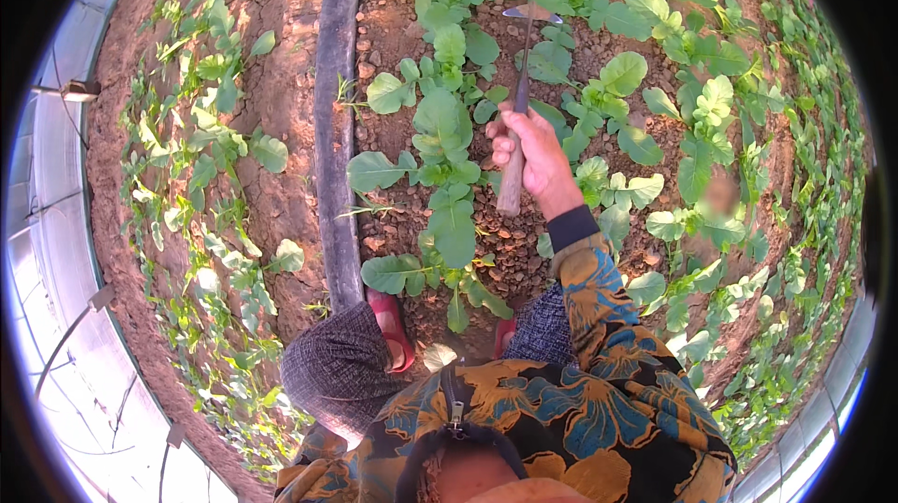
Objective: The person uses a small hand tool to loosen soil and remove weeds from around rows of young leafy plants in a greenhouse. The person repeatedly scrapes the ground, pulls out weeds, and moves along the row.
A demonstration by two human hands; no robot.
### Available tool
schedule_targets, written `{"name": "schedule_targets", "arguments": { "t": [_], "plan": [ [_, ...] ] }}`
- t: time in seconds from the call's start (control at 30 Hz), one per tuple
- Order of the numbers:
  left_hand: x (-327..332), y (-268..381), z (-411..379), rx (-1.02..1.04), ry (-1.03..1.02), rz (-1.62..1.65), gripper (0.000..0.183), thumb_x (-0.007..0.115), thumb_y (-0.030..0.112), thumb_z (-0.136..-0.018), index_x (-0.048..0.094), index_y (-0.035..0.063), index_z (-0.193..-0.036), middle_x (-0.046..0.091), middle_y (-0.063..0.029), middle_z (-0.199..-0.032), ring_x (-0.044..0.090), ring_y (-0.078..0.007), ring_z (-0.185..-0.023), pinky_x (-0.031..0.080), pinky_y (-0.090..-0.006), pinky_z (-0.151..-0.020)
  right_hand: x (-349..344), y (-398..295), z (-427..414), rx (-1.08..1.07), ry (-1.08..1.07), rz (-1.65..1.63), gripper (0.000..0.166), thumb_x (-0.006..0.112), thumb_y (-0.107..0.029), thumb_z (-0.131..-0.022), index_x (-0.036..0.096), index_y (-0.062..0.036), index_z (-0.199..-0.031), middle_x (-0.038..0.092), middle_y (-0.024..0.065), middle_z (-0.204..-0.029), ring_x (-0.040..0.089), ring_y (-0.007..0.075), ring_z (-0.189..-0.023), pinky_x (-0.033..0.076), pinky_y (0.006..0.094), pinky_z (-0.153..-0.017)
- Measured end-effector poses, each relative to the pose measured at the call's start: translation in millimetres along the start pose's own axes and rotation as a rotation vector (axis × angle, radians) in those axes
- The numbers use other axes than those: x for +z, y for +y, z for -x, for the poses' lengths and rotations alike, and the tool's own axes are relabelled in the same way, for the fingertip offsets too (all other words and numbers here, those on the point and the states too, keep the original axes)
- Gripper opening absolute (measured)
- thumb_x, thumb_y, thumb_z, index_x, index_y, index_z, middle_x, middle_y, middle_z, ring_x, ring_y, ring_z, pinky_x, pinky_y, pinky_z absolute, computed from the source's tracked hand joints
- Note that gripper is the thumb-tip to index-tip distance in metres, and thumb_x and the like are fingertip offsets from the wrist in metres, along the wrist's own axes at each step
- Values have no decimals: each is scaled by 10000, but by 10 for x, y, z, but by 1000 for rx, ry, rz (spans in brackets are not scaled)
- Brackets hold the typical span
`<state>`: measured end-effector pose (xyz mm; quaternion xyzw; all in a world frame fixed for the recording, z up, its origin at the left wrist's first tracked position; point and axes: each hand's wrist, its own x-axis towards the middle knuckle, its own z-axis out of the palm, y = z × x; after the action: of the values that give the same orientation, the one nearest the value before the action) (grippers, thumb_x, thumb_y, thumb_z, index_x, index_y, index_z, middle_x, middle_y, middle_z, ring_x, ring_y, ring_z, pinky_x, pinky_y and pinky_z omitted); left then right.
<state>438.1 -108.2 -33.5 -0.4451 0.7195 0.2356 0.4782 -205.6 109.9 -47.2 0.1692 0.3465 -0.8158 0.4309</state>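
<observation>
My right hand grips the wooden handle of a small hand hoe. Its thin metal shank runs away from me to a flat blade, which is among leaves at the far end of the soil strip. On the left of the tool grows a row of broad-leaved green plants. Another leafy row stands to its right, close to my wrist. Crumbly brown soil lies below the handle. My left hand is out of view.
A dark flat hose or strip runs lengthwise left of the plants. More leafy rows grow beyond it, and dense greenery fills the right. Plastic greenhouse sheeting borders the left. My feet in red shoes are close to the nearest plants.
</observation>
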Motion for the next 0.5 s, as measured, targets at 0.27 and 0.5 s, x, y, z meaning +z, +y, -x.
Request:
{"name": "schedule_targets", "arguments": {
  "t": [0.27,0.5],
  "plan": [
    [-465,127,444,-32,59,-187,429,746,239,-638,655,129,-1043,664,-119,-964,643,-309,-894,509,-421,-767,-284,-789,-379,177,67,262,242,536,-123,-928,400,-100,-1127,530,157,-870,520,180,-596,454,285,-453],
    [-1313,594,685,39,108,-467,440,785,260,-581,680,126,-987,678,-108,-921,649,-318,-869,512,-441,-746,-526,-1125,-730,302,26,313,337,505,-103,-935,401,-185,-1245,523,144,-873,510,172,-604,440,278,-452]
  ]
}}
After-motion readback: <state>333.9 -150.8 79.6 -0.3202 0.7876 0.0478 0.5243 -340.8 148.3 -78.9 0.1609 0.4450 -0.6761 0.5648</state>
